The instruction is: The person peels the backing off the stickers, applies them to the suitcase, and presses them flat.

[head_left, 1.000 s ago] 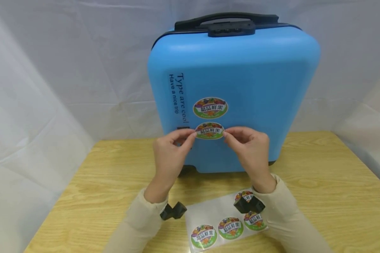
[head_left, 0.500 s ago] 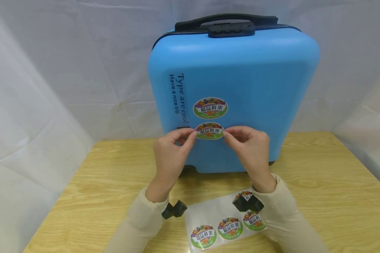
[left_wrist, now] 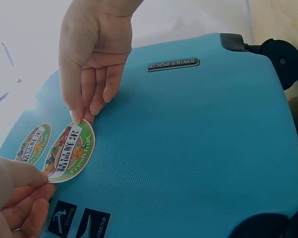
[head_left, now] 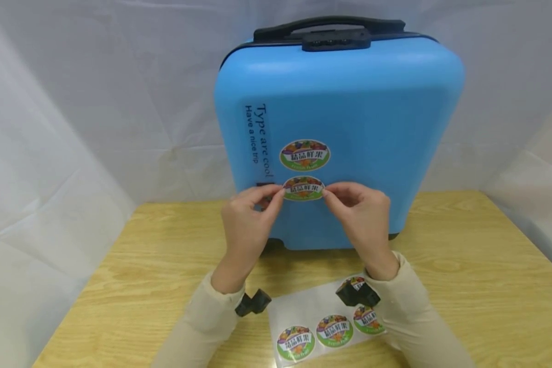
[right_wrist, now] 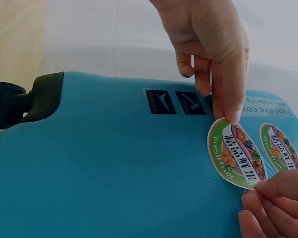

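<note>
A round fruit sticker (head_left: 303, 188) with a green lower edge is pinched at both sides, in front of the blue suitcase (head_left: 372, 138). My left hand (head_left: 248, 225) holds its left edge between thumb and forefinger; my right hand (head_left: 365, 220) holds the right edge the same way. Just above, a matching sticker (head_left: 305, 155) lies flat on the suitcase face. In the left wrist view the held sticker (left_wrist: 69, 151) stands close to the shell; whether its back touches cannot be told. The right wrist view shows the held sticker (right_wrist: 237, 154) pinched at opposite edges.
On the wooden table (head_left: 165, 266) below my wrists lies a backing sheet (head_left: 299, 309) with several more round stickers, partly covered by the right sleeve. Printed lettering (head_left: 259, 143) runs down the suitcase's left side. A black handle (head_left: 328, 23) tops it. White cloth (head_left: 96, 102) hangs behind.
Both hands keep their pinch on the sticker, almost still. The whole head view has shifted very slightly.
</note>
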`<state>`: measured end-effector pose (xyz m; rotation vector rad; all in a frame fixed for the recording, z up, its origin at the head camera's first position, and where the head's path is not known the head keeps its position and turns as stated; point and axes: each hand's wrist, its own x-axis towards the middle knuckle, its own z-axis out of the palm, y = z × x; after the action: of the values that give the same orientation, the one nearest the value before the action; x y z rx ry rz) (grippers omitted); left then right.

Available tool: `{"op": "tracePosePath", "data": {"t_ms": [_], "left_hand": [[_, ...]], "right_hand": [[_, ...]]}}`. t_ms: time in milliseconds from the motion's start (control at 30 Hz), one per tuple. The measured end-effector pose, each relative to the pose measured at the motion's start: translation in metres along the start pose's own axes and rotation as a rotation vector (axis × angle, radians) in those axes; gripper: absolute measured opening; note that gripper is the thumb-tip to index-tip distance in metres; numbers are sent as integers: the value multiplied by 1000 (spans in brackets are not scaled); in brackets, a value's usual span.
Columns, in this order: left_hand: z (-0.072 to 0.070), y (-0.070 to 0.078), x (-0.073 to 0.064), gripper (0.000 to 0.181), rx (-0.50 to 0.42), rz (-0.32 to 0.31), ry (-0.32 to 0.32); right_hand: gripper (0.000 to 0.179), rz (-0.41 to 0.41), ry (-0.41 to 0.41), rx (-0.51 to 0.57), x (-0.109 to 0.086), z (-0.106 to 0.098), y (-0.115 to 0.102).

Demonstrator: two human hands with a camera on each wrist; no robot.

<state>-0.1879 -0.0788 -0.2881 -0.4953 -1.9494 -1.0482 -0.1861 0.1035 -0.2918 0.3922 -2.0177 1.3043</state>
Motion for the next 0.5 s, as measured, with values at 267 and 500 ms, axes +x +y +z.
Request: {"op": "tracePosePath", "data": {"t_ms": [267, 500], "left_hand": [[0, 1, 0, 14, 6, 3, -2], [-1, 1, 0, 13, 18, 19, -2]], "right_hand": [[7, -74, 27, -19, -1, 1, 1], [8, -107, 23, -16, -2, 1, 1]]}}
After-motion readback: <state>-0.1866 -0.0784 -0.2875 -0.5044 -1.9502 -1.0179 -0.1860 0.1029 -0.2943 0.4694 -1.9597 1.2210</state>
